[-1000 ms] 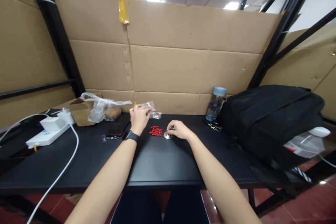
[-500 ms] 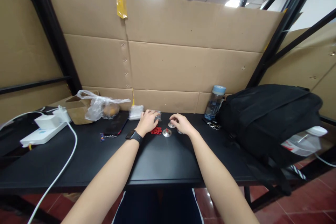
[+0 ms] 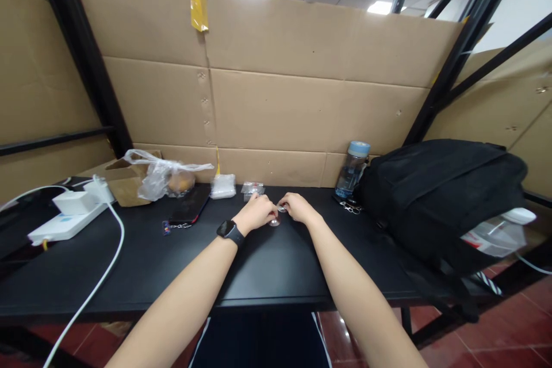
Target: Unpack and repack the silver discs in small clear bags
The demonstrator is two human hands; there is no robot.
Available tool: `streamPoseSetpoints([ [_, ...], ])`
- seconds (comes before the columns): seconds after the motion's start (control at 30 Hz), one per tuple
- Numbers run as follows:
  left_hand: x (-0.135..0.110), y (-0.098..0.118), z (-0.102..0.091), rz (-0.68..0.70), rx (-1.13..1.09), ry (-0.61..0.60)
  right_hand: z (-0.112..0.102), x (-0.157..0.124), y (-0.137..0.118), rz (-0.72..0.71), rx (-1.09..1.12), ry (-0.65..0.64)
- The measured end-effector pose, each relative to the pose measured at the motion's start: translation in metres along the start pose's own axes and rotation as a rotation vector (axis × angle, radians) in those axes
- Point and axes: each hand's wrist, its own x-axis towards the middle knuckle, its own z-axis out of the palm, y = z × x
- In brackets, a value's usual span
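Observation:
My left hand point(image 3: 257, 211) is curled low over the table, its fingertips at a small shiny metal disc point(image 3: 275, 222) that lies nearest me. Just right of it, my right hand point(image 3: 297, 207) has thumb and fingers closed at the edge of a second metal disc point(image 3: 282, 209). The two hands almost meet at the fingertips. The red cord is hidden behind my left hand, and any disc under my right palm is out of sight. Behind my left hand lies a small clear plastic packet point(image 3: 252, 188).
On the black table point(image 3: 276, 270) stand a water bottle point(image 3: 352, 169) and a black backpack point(image 3: 440, 201) at right. Left are a white packet point(image 3: 223, 186), a phone point(image 3: 188, 207), a plastic bag point(image 3: 157, 177) and a power strip point(image 3: 71, 221). A cardboard wall point(image 3: 276, 103) rises behind.
My left hand has moved right and towards me, from beside the plastic packet to the near disc, covering the red cord. My right hand has stayed by its disc, shifting only slightly.

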Motion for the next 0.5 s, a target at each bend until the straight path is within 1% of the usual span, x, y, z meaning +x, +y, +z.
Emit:
streamPoseSetpoints([
  [0.1,0.0,0.001,-0.002,-0.047,0.028,0.037,-0.005,0.0,-0.001,0.058,-0.059,0.01],
  [0.23,-0.001,-0.006,-0.004,-0.133,0.059,0.179,-0.009,-0.003,-0.005,0.138,-0.117,0.028],
  [0.33,-0.003,-0.013,-0.005,-0.197,0.088,0.288,-0.009,-0.006,-0.012,0.133,-0.143,0.055],
  [0.4,-0.004,-0.017,-0.004,-0.213,0.091,0.323,-0.01,-0.006,-0.017,0.091,-0.123,0.08],
  [0.43,-0.004,-0.019,-0.004,-0.217,0.086,0.33,-0.012,-0.005,-0.019,0.057,-0.066,0.12],
  [0.47,-0.005,-0.02,-0.005,-0.225,0.077,0.334,-0.015,-0.004,-0.02,0.028,0.03,0.195],
  [0.5,-0.005,-0.021,-0.005,-0.242,0.066,0.343,-0.018,-0.002,-0.02,0.012,0.157,0.31],
])
